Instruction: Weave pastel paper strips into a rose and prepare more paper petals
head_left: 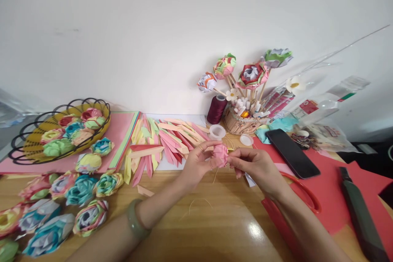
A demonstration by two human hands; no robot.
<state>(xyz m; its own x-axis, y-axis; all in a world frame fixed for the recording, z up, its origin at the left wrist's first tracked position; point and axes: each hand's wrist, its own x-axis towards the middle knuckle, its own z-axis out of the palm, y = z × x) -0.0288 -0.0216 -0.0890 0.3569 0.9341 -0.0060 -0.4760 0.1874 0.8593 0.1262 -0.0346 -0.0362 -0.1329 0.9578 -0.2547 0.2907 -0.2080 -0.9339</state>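
Observation:
A small pink paper flower (220,154) is held above the wooden table, in the middle of the view. My left hand (201,161) closes its fingers round the flower's left side. Against its right edge, my right hand (250,166) pinches with thumb and forefinger; what lies between those fingertips is too small to make out. Thin pale thread (200,200) lies in loose curls on the table below the hands. Behind my left hand spreads a pile of folded paper strips (172,137) in pink, yellow, red and green.
Finished paper flowers (81,190) cover the table's left side, with more in a yellow basket (33,131). At the back stand a maroon thread spool (217,109) and a flower pot (241,125). A phone (293,153), red-handled scissors (310,196) and a dark green tool (359,208) lie right.

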